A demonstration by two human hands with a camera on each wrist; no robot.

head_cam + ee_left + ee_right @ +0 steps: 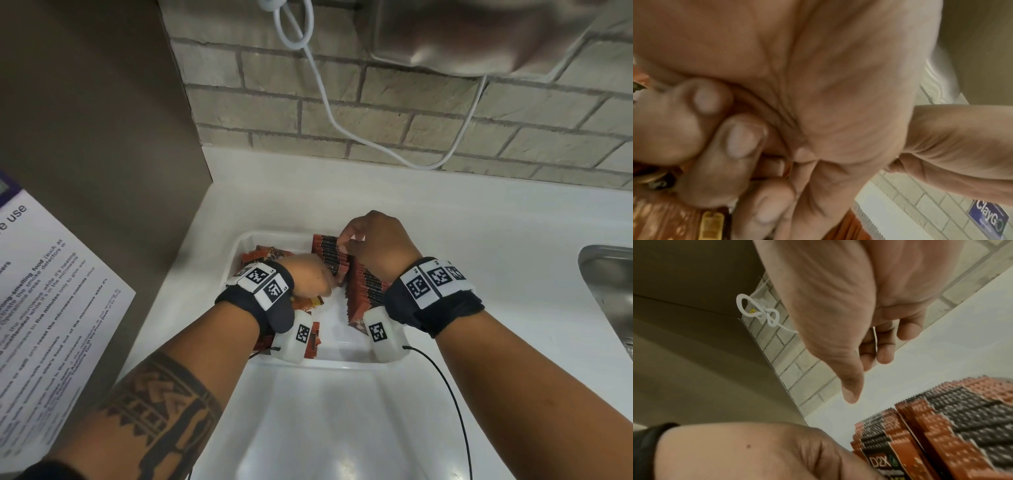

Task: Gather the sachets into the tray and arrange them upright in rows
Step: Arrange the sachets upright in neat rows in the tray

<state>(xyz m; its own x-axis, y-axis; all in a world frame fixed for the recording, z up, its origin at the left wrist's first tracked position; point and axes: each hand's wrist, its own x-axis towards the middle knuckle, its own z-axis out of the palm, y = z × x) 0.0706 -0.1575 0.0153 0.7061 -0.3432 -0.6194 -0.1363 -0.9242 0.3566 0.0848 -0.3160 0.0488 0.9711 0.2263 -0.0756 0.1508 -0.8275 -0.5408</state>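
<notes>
The sachets (364, 284), orange-brown with black bands and serrated edges, stand upright in a packed row along the right side of the white tray (246, 241); others lie loose at its left. We see our right hand (375, 240) pinching the row's far end, and our left hand (310, 274) clenched around loose sachets. The tray sits on a white tabletop (445, 212) below a brick wall (394, 113), a steel sink (606, 284) to its right.

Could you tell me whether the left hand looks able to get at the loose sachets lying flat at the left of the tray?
Probably yes. The left hand is already inside the white tray, right over the loose sachets, with nothing between them. The upright row stands to the right, beside the right hand.
</notes>
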